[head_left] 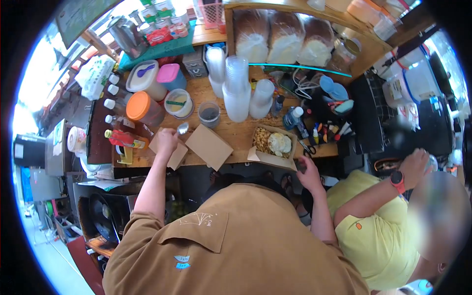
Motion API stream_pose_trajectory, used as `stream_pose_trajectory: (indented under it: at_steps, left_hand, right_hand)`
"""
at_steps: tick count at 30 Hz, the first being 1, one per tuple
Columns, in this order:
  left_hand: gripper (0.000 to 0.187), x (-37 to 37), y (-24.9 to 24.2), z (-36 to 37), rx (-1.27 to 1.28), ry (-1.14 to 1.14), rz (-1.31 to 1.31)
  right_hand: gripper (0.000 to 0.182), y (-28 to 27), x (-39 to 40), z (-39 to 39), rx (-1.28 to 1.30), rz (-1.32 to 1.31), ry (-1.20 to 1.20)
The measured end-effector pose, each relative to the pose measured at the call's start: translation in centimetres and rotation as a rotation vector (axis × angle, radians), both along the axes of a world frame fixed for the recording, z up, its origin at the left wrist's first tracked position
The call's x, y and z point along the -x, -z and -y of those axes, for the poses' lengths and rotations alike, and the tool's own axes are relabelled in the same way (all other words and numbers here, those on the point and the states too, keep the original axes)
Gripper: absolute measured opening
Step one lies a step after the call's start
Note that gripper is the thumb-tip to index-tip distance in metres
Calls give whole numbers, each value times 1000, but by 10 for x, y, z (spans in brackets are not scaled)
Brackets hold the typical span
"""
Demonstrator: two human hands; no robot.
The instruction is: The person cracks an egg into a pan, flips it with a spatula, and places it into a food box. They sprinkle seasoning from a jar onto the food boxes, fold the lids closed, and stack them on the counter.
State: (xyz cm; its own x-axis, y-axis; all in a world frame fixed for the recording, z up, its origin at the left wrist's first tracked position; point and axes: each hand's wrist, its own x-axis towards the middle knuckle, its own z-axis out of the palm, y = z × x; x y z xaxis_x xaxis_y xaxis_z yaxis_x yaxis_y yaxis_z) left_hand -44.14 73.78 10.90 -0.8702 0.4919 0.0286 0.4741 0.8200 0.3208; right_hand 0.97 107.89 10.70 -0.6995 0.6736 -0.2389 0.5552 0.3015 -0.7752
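My left hand (167, 141) is closed around a metal spoon (183, 129), its bowl showing past my fingers. Below that hand, a brown cardboard box lid (176, 156) lies partly covered by it, and a closed kraft box (209, 147) sits just to the right. My right hand (309, 174) hangs at the table's front edge with fingers apart and nothing seen in them. Close to it stands an open kraft box (271, 158) of chopped brown food topped with a fried egg (280, 144). Black-handled scissors (308, 148) lie beside that box.
Stacked clear cups (237, 93), an orange-lidded jar (142, 108), a white tub (178, 103) and a red sauce bottle (127, 139) crowd the wooden table (196, 88). Wrapped bread loaves (284, 39) fill a shelf behind. A co-worker in a yellow shirt (373, 226) is close on my right.
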Motion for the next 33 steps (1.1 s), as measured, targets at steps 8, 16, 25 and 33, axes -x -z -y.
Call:
stream_pose_trajectory:
  at_steps: [8, 16, 25, 33]
  left_hand:
    - [26, -5, -8, -32, 40, 58, -202]
    - [71, -145, -45, -131, -392, 1073, 254]
    - [63, -127, -27, -188, -442, 741, 1003]
    - [44, -108, 133, -226, -771, 707, 1193]
  right_hand:
    - [61, -49, 27, 24, -197, -81, -183]
    - [36, -156, 110, 31, -883, -72, -305]
    - [12, -234, 465, 11, -1341, -418, -1183]
    - [21, -171, 555, -28, -1148, 361, -1122]
